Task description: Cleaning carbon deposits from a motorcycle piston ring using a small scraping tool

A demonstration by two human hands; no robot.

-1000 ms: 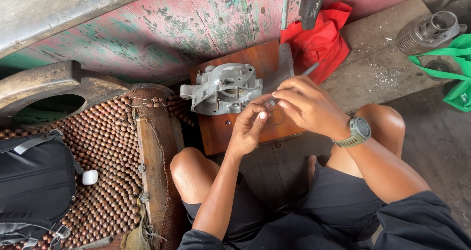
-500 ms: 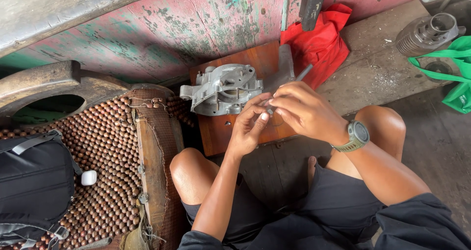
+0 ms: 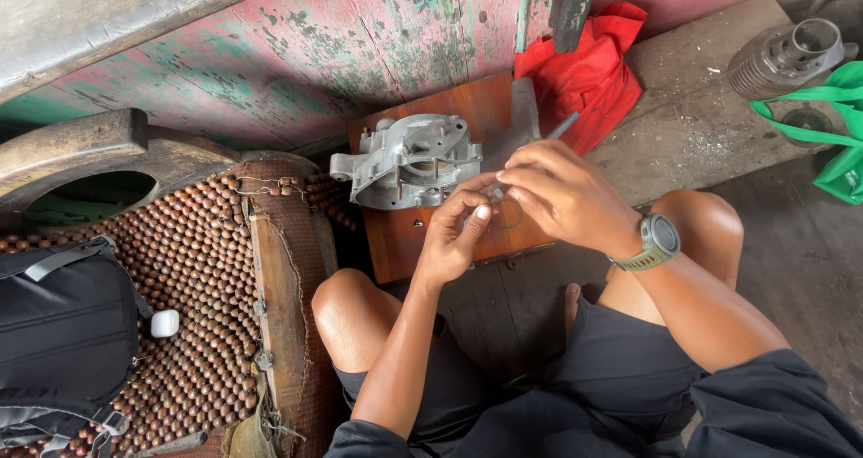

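Pinching a small metal part (image 3: pixel 495 193) between left hand (image 3: pixel 454 233) and right hand (image 3: pixel 562 193), just below the grey engine case (image 3: pixel 409 160); needing a steady fit, probably.

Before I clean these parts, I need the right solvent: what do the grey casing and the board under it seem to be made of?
The grey casing looks like cast metal, probably aluminium: dull matte silver, thick ribs and bosses, no paint. The board under it looks like wood with a reddish-brown, slightly glossy finish, perhaps varnish; grain is too faint to confirm.
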